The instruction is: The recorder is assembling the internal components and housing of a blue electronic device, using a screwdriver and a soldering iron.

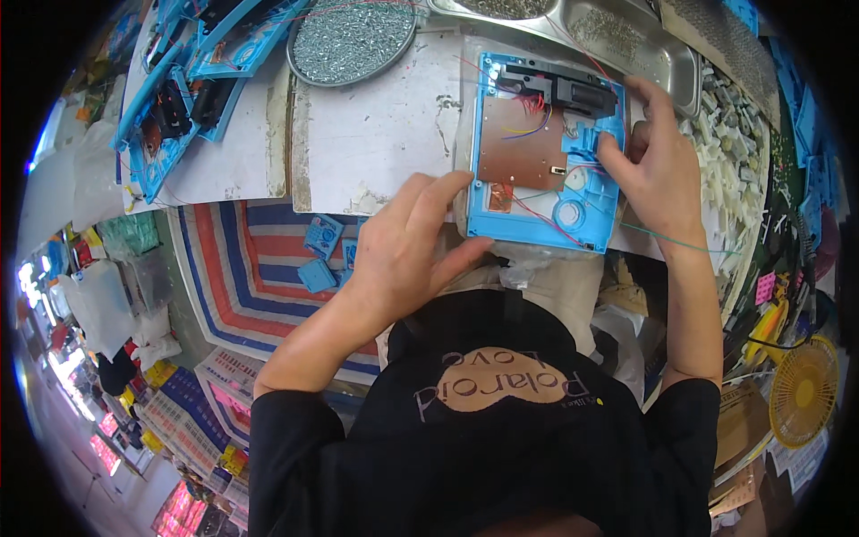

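Observation:
A blue plastic casing (528,224) lies at the table's near edge, its inside facing up. In it are a brown circuit board (519,148), thin coloured wires and a black mechanism (582,94) along the far side. My left hand (394,242) holds the casing's near left corner, fingers at the left side and thumb at the near edge. Around the right side curls my right hand (658,166), its thumb on the casing's inner edge and its fingers by the black mechanism's end. Some fingertips are hidden.
A round tray of small screws (353,40) stands at the far left of the white tabletop (380,125). Beside it pile more blue casings (170,116). Metal trays (676,76) hold small parts; white plastic pieces (734,152) lie right. Striped sheeting (242,286) hangs below; a yellow fan (803,391) stands lower right.

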